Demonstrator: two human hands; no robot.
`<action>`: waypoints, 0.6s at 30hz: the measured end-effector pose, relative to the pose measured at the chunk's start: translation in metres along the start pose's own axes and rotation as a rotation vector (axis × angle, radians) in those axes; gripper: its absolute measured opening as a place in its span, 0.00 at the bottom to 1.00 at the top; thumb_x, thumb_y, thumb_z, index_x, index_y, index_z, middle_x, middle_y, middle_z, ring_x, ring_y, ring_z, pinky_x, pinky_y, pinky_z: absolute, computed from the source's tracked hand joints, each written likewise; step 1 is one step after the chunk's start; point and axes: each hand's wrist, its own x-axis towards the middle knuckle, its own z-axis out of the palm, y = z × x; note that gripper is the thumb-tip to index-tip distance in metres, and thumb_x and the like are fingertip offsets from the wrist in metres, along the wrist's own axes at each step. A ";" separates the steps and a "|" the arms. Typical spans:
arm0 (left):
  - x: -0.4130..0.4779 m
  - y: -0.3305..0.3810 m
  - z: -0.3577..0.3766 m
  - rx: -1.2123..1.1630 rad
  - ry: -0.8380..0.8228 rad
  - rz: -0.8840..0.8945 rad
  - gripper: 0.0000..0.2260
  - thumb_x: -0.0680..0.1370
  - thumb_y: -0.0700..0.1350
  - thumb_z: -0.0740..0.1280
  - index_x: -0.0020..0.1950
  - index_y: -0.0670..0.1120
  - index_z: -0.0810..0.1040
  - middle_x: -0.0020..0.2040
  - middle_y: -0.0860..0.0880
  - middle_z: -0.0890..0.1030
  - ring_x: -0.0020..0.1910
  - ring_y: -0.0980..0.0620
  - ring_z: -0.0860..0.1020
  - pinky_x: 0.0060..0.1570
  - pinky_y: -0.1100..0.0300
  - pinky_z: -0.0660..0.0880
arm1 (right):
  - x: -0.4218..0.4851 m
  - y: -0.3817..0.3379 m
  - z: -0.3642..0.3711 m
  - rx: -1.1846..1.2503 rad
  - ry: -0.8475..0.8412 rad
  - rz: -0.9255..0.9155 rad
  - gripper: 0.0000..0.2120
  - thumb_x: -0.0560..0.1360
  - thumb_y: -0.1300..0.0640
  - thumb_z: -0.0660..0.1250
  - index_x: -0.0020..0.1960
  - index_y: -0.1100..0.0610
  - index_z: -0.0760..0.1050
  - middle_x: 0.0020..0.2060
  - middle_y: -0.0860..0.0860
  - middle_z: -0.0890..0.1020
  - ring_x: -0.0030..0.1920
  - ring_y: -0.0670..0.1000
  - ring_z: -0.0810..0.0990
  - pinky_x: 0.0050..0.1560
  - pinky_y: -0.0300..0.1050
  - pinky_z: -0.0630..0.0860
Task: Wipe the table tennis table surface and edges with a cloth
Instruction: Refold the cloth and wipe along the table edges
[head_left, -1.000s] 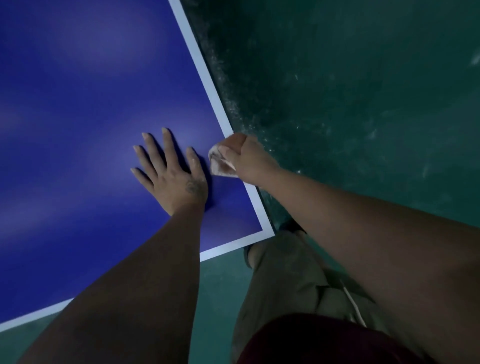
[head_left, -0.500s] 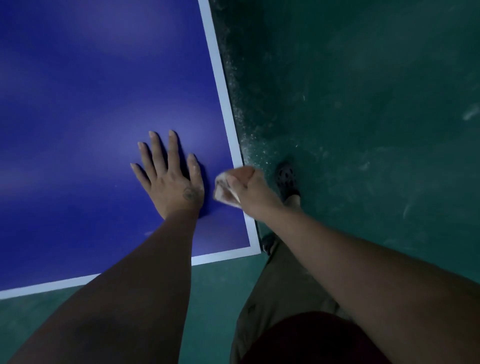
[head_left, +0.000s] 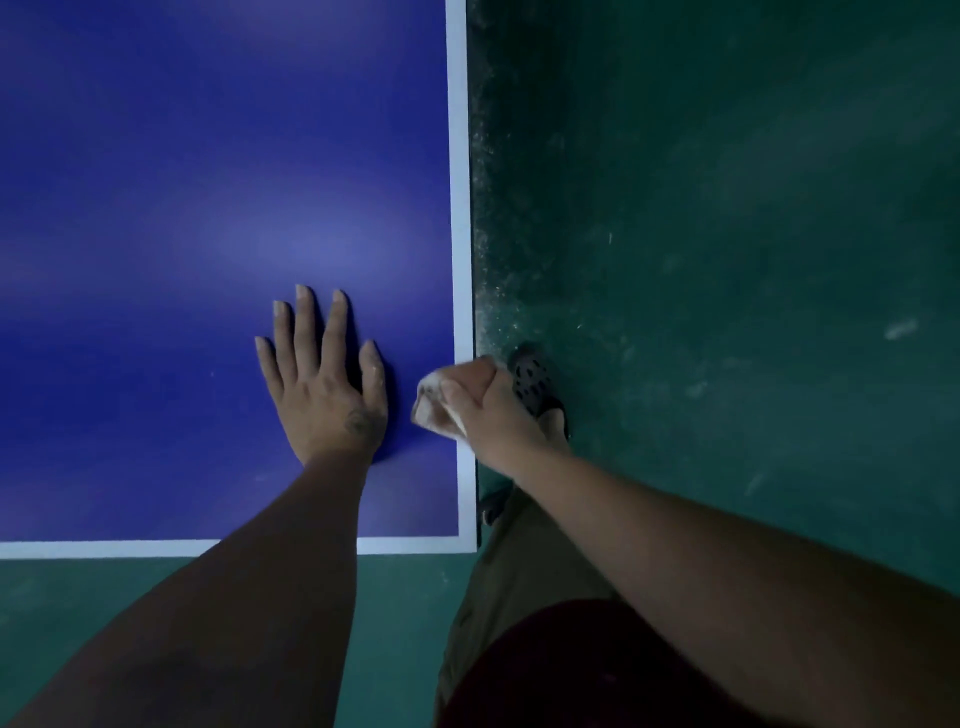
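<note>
1. Blue, smooth, glossy desk (head_left: 156, 156) edged with a white painted border line (head_left: 460, 208); the left hand (head_left: 324, 395) lies flat on it, fingers (head_left: 304, 332) straight and spread.
2. Pale, crumpled cloth (head_left: 431, 408) sits at the desk's right edge near the corner, bunched inside the right hand (head_left: 493, 410), whose fingers curl round it.
3. Green, scuffed, dusty floor (head_left: 727, 208) lies beside the desk.

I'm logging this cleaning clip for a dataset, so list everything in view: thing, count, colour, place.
table tennis table: one, blue, upper left
edge lines: two, white, along the table's right and near sides, meeting at the corner
cloth: one, whitish, bunched at the right edge line
floor: one, dark green, right of and below the table
shoe: one clear, dark, perforated, on the floor beside the table
trousers: one, olive, lower middle
left hand: flat on the blue surface
right hand: holds the cloth
</note>
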 end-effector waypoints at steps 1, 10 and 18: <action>-0.001 0.000 0.000 -0.003 -0.011 -0.004 0.26 0.88 0.55 0.59 0.87 0.53 0.64 0.89 0.47 0.60 0.89 0.44 0.55 0.86 0.36 0.52 | 0.000 0.000 0.002 0.002 0.015 0.012 0.41 0.85 0.36 0.62 0.86 0.55 0.47 0.76 0.59 0.75 0.73 0.61 0.76 0.67 0.49 0.68; 0.006 0.003 0.001 -0.005 -0.033 -0.019 0.27 0.87 0.53 0.60 0.87 0.51 0.66 0.89 0.47 0.60 0.89 0.44 0.54 0.85 0.35 0.53 | 0.063 -0.128 -0.049 0.090 0.138 -0.042 0.38 0.86 0.38 0.62 0.84 0.60 0.52 0.76 0.58 0.74 0.73 0.60 0.76 0.64 0.49 0.70; 0.006 0.001 0.000 -0.025 -0.050 -0.028 0.28 0.86 0.53 0.60 0.87 0.51 0.65 0.89 0.47 0.58 0.89 0.44 0.53 0.86 0.36 0.52 | 0.049 -0.106 -0.042 0.093 0.110 -0.072 0.42 0.86 0.41 0.63 0.87 0.55 0.42 0.81 0.58 0.69 0.77 0.62 0.72 0.76 0.59 0.68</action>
